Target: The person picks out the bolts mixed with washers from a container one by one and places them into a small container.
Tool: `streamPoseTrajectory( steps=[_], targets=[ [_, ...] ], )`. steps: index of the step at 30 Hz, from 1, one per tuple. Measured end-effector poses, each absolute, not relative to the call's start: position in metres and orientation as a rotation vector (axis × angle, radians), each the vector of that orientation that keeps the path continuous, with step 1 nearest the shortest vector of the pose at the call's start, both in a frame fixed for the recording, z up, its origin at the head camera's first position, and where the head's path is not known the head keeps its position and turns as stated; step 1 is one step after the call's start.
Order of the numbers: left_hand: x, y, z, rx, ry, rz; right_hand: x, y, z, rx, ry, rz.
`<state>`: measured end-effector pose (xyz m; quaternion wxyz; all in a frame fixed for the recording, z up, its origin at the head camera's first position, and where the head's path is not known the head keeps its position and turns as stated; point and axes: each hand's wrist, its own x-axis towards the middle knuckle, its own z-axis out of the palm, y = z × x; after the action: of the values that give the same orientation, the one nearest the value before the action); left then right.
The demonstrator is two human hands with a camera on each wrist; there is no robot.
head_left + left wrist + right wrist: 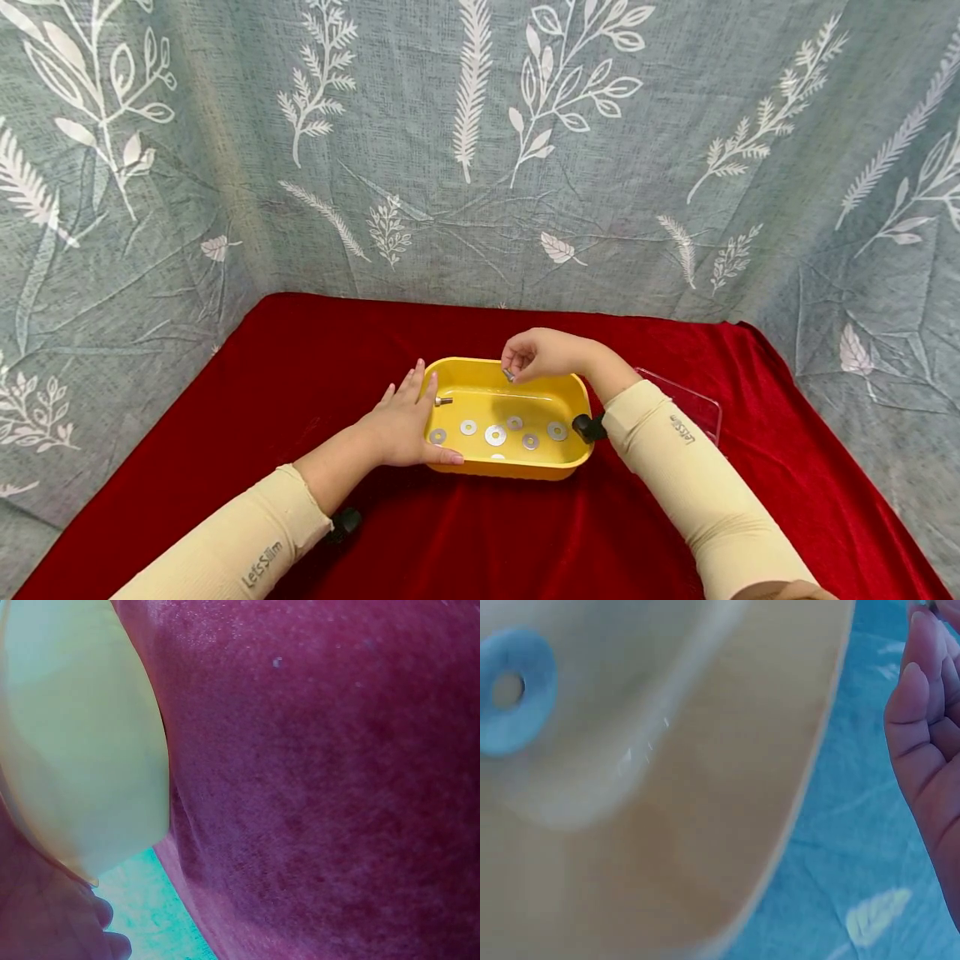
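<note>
A yellow plastic box (517, 471) sits on the red cloth, with several flat metal washers (495, 435) and a small bolt (444, 401) lying inside. My left hand (405, 425) rests across the box's left end, fingers spread and straight, thumb over the near rim. In the left wrist view that hand (45, 907) lies against the pale box wall (90, 735). Over the far rim, my right hand (551, 352) pinches a small metal bolt (509, 376) between thumb and fingertips. The right wrist view shows this hand (930, 742) beyond the rim, and one washer (536, 697) up close.
A clear plastic lid or tray (708, 408) lies right of the box, partly hidden behind the right forearm. Red velvet cloth (337, 350) covers the table. A grey-green leaf-patterned curtain (420, 233) hangs behind and on both sides.
</note>
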<state>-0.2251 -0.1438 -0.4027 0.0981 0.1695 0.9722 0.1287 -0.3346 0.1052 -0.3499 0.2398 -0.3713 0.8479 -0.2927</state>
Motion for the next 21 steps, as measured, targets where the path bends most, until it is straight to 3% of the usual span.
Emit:
streamPoseTrajectory(
  steps=[21],
  targets=[
    [-0.225, -0.144, -0.404, 0.491, 2.868, 0.386, -0.328, 0.212, -0.322, -0.813, 2.397, -1.003]
  ],
)
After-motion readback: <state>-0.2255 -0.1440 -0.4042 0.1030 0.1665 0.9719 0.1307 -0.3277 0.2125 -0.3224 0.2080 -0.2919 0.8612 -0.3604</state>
